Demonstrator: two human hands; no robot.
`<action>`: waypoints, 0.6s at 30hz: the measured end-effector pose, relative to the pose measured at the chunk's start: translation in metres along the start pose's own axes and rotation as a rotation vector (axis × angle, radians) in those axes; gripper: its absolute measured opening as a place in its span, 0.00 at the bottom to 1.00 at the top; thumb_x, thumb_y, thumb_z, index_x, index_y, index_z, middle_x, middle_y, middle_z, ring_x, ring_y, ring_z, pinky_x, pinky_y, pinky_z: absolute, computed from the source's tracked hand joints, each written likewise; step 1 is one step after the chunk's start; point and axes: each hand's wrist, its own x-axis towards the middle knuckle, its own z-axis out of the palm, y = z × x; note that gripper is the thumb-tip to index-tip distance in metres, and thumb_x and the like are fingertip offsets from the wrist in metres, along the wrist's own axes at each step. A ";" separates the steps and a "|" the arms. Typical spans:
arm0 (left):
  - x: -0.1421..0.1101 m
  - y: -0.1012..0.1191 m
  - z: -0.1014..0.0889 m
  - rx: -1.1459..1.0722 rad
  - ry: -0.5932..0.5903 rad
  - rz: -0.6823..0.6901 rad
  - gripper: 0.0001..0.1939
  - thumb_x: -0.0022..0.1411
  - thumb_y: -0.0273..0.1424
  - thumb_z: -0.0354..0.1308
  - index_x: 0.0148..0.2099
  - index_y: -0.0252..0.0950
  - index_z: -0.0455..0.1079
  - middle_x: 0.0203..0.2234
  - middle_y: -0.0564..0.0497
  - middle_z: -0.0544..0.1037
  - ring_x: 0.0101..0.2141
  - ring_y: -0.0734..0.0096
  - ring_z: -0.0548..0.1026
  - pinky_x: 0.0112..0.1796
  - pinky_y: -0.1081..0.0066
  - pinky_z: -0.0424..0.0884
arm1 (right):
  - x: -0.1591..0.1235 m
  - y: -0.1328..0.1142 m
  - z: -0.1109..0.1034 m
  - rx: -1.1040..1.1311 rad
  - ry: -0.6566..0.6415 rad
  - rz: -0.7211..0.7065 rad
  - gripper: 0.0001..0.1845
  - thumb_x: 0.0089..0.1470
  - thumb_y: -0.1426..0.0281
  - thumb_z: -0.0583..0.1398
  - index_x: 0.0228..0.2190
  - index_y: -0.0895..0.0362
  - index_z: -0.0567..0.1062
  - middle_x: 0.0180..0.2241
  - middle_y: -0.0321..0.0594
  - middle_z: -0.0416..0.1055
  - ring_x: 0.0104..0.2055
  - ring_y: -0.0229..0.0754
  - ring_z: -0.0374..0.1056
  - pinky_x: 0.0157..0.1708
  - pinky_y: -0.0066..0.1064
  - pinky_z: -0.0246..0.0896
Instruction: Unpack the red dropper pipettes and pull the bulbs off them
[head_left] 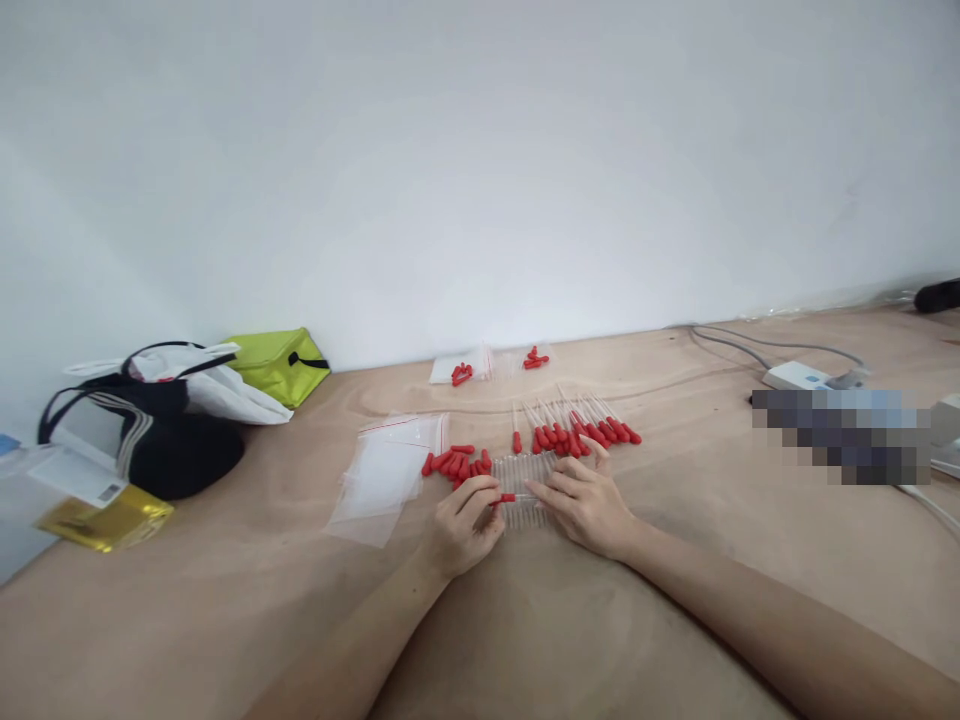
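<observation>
Between my two hands a red rubber dropper bulb [508,497] lies sideways, with a thin clear glass tube [528,497] running from it to the right. My left hand [466,525] pinches the bulb end. The fingers of my right hand [589,500] are closed around the tube's other end, partly hiding it. Under and between the hands lies a row of clear glass tubes [517,518]. Loose red bulbs [454,464] are heaped just beyond my left hand. Beyond my right hand several glass droppers with red bulbs [551,435] lie side by side, bulbs toward me.
Clear zip bags [386,470] lie left of the loose bulbs. Farther back, small bags hold more red bulbs [536,358]. A black bag [180,450] and a yellow-green pouch [274,368] stand at left. A power strip [795,377] with cables is at right.
</observation>
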 end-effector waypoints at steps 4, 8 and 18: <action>0.002 -0.003 0.001 -0.022 -0.070 0.039 0.13 0.56 0.26 0.54 0.45 0.35 0.64 0.37 0.46 0.74 0.39 0.69 0.72 0.40 0.68 0.71 | -0.001 0.000 0.000 0.047 -0.036 0.016 0.08 0.53 0.70 0.53 0.32 0.53 0.72 0.21 0.31 0.67 0.31 0.35 0.59 0.52 0.45 0.33; 0.002 -0.006 0.001 -0.042 -0.096 0.095 0.06 0.58 0.28 0.54 0.40 0.36 0.67 0.32 0.49 0.76 0.38 0.69 0.72 0.41 0.64 0.69 | -0.001 0.000 -0.005 0.084 -0.032 -0.004 0.08 0.53 0.70 0.53 0.30 0.54 0.72 0.20 0.31 0.66 0.30 0.34 0.58 0.50 0.44 0.36; -0.003 -0.001 -0.006 -0.043 -0.139 0.084 0.07 0.61 0.27 0.49 0.33 0.38 0.68 0.27 0.54 0.77 0.35 0.73 0.74 0.43 0.65 0.63 | -0.006 0.000 -0.008 0.099 -0.016 -0.056 0.07 0.53 0.70 0.53 0.29 0.53 0.72 0.18 0.30 0.66 0.29 0.34 0.57 0.50 0.44 0.36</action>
